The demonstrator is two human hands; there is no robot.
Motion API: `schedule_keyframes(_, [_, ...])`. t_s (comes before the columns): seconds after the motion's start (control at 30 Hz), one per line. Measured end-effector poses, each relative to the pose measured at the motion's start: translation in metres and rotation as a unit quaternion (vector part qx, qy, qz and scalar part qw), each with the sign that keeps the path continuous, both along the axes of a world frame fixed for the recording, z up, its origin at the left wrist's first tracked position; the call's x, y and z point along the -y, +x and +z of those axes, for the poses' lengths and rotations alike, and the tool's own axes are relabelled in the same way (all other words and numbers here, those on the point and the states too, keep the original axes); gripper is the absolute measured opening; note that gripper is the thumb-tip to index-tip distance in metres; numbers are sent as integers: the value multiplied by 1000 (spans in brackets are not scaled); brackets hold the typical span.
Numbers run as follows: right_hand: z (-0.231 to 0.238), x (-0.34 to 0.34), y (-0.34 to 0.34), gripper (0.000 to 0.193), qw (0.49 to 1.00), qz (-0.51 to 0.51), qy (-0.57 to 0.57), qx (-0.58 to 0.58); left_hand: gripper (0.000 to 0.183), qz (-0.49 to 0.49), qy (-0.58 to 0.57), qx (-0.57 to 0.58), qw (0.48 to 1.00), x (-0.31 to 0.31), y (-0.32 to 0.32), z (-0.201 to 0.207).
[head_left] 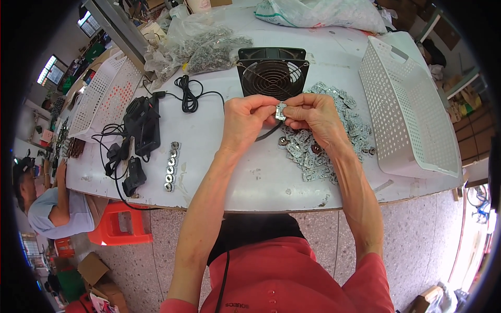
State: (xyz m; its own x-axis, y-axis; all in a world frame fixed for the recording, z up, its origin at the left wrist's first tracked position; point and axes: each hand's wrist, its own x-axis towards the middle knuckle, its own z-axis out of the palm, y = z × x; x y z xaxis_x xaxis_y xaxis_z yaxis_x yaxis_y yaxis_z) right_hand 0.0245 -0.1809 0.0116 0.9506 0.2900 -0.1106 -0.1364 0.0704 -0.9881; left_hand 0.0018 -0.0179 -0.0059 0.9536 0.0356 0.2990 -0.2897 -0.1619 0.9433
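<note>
Both hands meet over the table, just in front of a black fan with a wire guard [273,75]. Between them is a small silvery metal plate [281,111]. My left hand [249,117] pinches its left side with thumb and fingertips. From the other side, my right hand [316,116] grips the same plate, fingers closed. Below and beside my right hand spreads a heap of similar small metal plates [313,169], with a few dark round parts among them. To the left, a short row of metal pieces with shiny round parts [171,171] lies on the tabletop.
A white perforated basket [396,115] lies at right, another white basket [99,104] at far left. Black power devices [142,128] and coiled cable [189,96] occupy the left. Bags of metal parts [209,49] sit at the back. A seated person [60,208] works at left.
</note>
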Motion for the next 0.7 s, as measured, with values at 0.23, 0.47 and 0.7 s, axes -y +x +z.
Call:
schedule_keyframes(0.23, [-1, -2, -1, 15, 1000, -2, -13, 11, 13, 3, -11, -8, 1000, 1, 2, -2])
schedule_keyframes(0.47, [-3, -3, 1, 17, 1000, -20, 3, 21, 14, -7, 1, -22, 1000, 1, 2, 2])
schedule_keyframes(0.7, [4, -5, 3, 18, 1000, -8, -23, 10, 14, 9, -9, -42, 999, -1, 2, 1])
